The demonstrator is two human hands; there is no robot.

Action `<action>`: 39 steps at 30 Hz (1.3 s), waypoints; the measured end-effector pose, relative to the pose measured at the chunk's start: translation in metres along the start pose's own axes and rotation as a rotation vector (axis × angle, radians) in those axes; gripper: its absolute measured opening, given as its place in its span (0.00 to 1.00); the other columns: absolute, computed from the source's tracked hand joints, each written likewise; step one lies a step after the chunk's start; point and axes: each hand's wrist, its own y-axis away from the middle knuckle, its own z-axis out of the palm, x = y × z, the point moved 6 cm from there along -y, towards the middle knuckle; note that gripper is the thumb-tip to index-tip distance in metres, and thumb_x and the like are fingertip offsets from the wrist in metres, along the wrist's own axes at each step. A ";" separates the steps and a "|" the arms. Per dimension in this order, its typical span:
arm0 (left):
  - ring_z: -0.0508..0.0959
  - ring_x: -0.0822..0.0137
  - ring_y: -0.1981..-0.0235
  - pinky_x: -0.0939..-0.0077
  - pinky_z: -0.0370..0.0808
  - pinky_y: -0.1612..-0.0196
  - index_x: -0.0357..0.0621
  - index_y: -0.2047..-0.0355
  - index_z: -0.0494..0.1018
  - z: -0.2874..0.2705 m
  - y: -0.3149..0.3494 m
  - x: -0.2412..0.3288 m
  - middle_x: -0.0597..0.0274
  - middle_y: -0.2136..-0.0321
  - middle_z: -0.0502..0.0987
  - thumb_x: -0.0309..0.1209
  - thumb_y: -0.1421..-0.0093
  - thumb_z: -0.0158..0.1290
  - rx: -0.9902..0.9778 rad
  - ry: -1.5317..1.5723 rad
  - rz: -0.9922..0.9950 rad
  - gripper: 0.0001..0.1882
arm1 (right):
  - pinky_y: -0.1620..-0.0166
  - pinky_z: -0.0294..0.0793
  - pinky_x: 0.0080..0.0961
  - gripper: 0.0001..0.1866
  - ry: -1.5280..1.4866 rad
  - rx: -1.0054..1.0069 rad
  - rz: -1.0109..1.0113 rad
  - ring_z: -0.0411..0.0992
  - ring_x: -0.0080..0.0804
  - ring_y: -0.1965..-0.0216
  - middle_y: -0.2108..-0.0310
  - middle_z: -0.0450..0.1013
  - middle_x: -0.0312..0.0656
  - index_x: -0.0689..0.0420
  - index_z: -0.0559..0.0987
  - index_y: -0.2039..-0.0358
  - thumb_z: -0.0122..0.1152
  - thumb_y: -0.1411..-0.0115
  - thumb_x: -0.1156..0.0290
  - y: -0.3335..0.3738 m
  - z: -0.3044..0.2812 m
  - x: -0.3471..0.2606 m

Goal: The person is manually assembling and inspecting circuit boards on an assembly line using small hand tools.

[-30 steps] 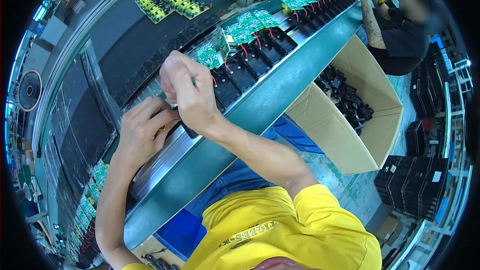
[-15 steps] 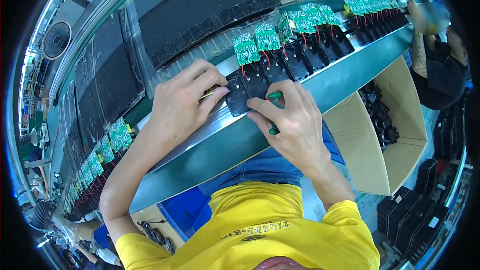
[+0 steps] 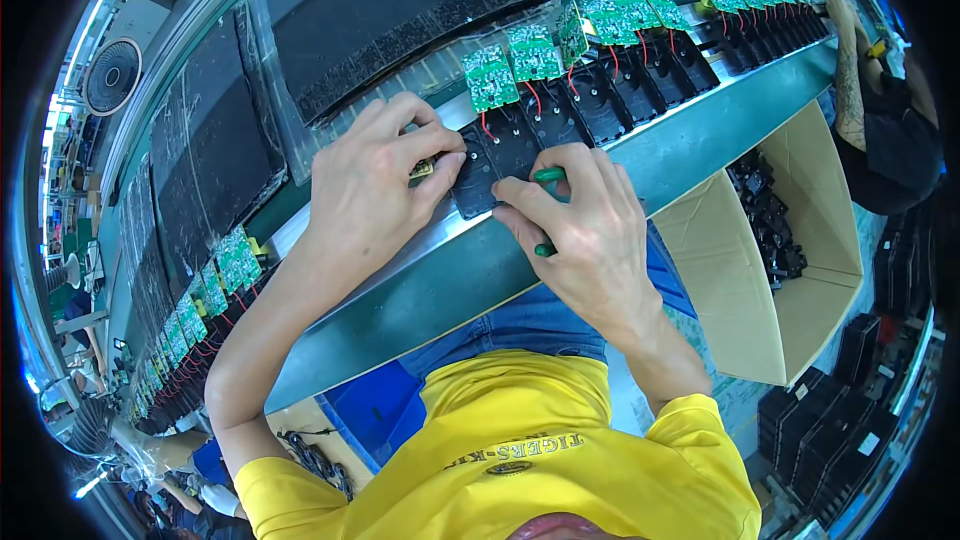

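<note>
My left hand [image 3: 375, 175] is closed around a circuit board [image 3: 423, 168], mostly hidden, with only a yellowish edge showing between the fingers. Its fingertips rest at the left side of a flat black plastic case [image 3: 472, 192]. My right hand [image 3: 585, 225] is closed, with a green-handled hand tool [image 3: 547, 176] tucked in it; the tool's jaws are hidden. The right thumb and forefinger pinch together at the case's near right corner. Just right of it lies another black case [image 3: 512, 148], joined by red wires to a green circuit board [image 3: 490, 80].
More black cases [image 3: 640, 90] with wired boards run rightward along the bench [image 3: 640, 168]. Another wired row [image 3: 205, 295] is at left. Black foam mats [image 3: 390, 35] lie behind. An open cardboard box [image 3: 740, 325] of black parts stands at right, near a co-worker [image 3: 880, 130].
My left hand has shifted slightly right over the case. My right hand stays nearly in place, still pinching at the case's corner. The co-worker's arm has moved.
</note>
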 end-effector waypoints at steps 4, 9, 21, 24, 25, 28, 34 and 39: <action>0.83 0.65 0.57 0.70 0.79 0.53 0.45 0.60 0.89 -0.001 -0.001 0.002 0.70 0.56 0.83 0.27 0.33 0.69 0.009 -0.025 0.011 0.03 | 0.54 0.78 0.32 0.11 -0.010 0.006 -0.005 0.71 0.33 0.59 0.53 0.74 0.37 0.47 0.95 0.56 0.85 0.39 0.70 0.000 -0.001 -0.001; 0.82 0.65 0.58 0.70 0.79 0.54 0.46 0.61 0.88 -0.001 -0.002 -0.003 0.70 0.57 0.82 0.28 0.33 0.69 0.000 0.085 -0.032 0.02 | 0.54 0.79 0.32 0.11 -0.018 0.012 -0.003 0.71 0.33 0.59 0.53 0.74 0.37 0.47 0.95 0.56 0.85 0.40 0.70 0.001 0.000 0.000; 0.80 0.65 0.61 0.69 0.79 0.58 0.48 0.63 0.87 -0.001 -0.007 0.009 0.70 0.58 0.81 0.29 0.33 0.69 0.031 -0.070 0.076 0.01 | 0.54 0.79 0.32 0.11 -0.020 0.011 0.006 0.71 0.33 0.59 0.53 0.74 0.37 0.47 0.95 0.57 0.86 0.41 0.71 -0.001 0.000 0.001; 0.79 0.65 0.61 0.68 0.79 0.58 0.48 0.62 0.87 0.000 -0.008 0.017 0.70 0.58 0.81 0.29 0.34 0.68 0.064 -0.086 0.100 0.01 | 0.54 0.79 0.32 0.16 -0.013 0.005 -0.019 0.72 0.33 0.59 0.51 0.76 0.37 0.47 0.94 0.53 0.86 0.42 0.72 0.000 0.000 0.002; 0.79 0.64 0.61 0.68 0.79 0.58 0.48 0.62 0.87 0.000 -0.008 0.019 0.70 0.57 0.82 0.29 0.34 0.68 0.077 -0.091 0.107 0.02 | 0.54 0.80 0.32 0.18 -0.010 0.002 -0.028 0.72 0.33 0.58 0.51 0.76 0.37 0.47 0.94 0.51 0.86 0.42 0.72 -0.001 0.000 0.001; 0.80 0.63 0.60 0.66 0.80 0.59 0.48 0.64 0.87 -0.001 -0.005 0.020 0.67 0.56 0.80 0.29 0.35 0.69 0.083 -0.114 0.102 0.01 | 0.56 0.79 0.30 0.17 -0.126 0.001 -0.027 0.72 0.31 0.60 0.52 0.78 0.38 0.50 0.92 0.47 0.82 0.36 0.69 -0.009 -0.012 -0.004; 0.81 0.59 0.60 0.62 0.82 0.60 0.47 0.66 0.87 -0.001 0.000 0.019 0.60 0.55 0.78 0.30 0.37 0.68 0.050 -0.157 0.046 0.02 | 0.60 0.74 0.25 0.18 -0.974 0.044 0.120 0.71 0.26 0.65 0.59 0.81 0.40 0.59 0.87 0.40 0.62 0.19 0.59 -0.060 -0.026 -0.013; 0.81 0.56 0.60 0.60 0.83 0.60 0.47 0.65 0.88 -0.001 -0.001 0.019 0.58 0.55 0.78 0.31 0.38 0.67 0.073 -0.124 0.012 0.04 | 0.64 0.66 0.19 0.28 -1.337 0.159 0.227 0.68 0.21 0.69 0.66 0.78 0.38 0.62 0.85 0.46 0.41 0.11 0.53 -0.101 0.008 -0.018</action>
